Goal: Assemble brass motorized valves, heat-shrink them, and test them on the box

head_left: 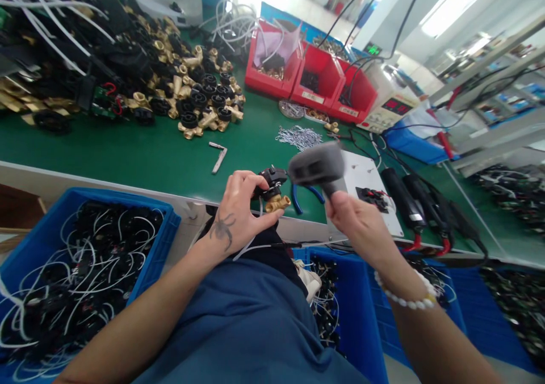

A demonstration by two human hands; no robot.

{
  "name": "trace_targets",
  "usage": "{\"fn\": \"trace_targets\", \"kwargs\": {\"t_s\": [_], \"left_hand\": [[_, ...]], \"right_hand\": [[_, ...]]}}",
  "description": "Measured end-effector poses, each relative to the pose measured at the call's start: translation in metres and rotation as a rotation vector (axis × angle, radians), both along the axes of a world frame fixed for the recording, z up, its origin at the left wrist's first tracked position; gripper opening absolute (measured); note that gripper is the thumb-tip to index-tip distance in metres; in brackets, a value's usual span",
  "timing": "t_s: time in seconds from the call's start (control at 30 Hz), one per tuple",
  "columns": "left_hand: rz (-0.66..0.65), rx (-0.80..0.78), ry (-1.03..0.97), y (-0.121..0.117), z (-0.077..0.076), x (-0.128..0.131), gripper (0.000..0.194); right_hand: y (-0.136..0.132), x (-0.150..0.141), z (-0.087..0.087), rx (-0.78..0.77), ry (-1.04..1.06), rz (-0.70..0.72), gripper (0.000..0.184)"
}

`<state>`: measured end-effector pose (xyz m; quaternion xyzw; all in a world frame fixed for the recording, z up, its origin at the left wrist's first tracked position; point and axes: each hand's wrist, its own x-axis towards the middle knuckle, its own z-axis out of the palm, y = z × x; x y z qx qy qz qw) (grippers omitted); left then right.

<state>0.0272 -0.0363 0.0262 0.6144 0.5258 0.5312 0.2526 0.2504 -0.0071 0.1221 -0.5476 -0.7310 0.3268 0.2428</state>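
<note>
My left hand (238,211) is closed round a brass valve (277,203) with a black plastic housing (273,177) on top, at the front edge of the green bench. A white cable trails from it below my hand. In my right hand (355,219) is a grey handheld barcode scanner (317,164), gripped by its handle, its head turned left toward the valve and blurred. Blue-handled pliers (298,199) lie on the bench behind and between the hands. Left of them lies a small L-shaped metal tool (218,158).
Brass valves with black caps (204,97) are heaped at the back left. Red bins (317,77), a pile of small metal pins (299,138) and a white board (370,185) stand behind and right. Black electric screwdrivers (402,197) lie right. A blue crate (170,231) of cabled parts sits lower left.
</note>
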Motion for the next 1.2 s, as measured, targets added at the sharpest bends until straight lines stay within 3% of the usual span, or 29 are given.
{"fn": "trace_targets", "kwargs": {"t_s": [0.1,0.23,0.3,0.47,0.6,0.67,0.77,0.83,1.0,1.13,1.2], "left_hand": [[-0.004,-0.021,0.028,0.0,0.002,-0.001,0.037],[-0.014,-0.02,0.017,0.001,0.002,-0.001,0.036],[-0.012,-0.018,0.013,0.001,0.001,-0.001,0.036],[-0.005,-0.017,0.019,0.001,0.003,-0.001,0.035],[-0.011,-0.014,0.01,0.001,0.003,-0.002,0.035],[-0.018,-0.014,0.023,0.002,0.002,-0.002,0.036],[-0.012,-0.002,0.039,0.002,0.002,-0.002,0.037],[-0.002,0.013,0.039,0.003,0.003,-0.002,0.037],[-0.001,-0.003,0.041,0.003,0.003,-0.002,0.038],[-0.005,-0.02,0.062,0.004,0.003,-0.002,0.038],[0.0,-0.016,0.063,0.004,0.003,-0.002,0.037]], "right_hand": [[-0.001,0.002,0.007,0.025,-0.162,0.054,0.075],[-0.004,0.004,0.017,0.157,0.182,-0.141,0.068],[-0.004,0.002,0.015,0.176,0.223,-0.161,0.069],[0.002,-0.001,0.013,-0.003,-0.188,0.084,0.077],[0.001,0.0,0.018,0.204,0.132,-0.113,0.07],[0.001,-0.001,0.015,0.237,0.189,-0.12,0.07],[0.003,-0.005,0.01,0.054,-0.104,0.066,0.076],[0.005,-0.005,0.008,-0.006,-0.221,0.117,0.076],[0.004,-0.003,0.01,0.161,0.16,-0.072,0.071],[0.005,-0.006,0.009,-0.004,-0.158,0.098,0.076],[0.006,-0.005,0.01,0.004,-0.204,0.112,0.075]]}}
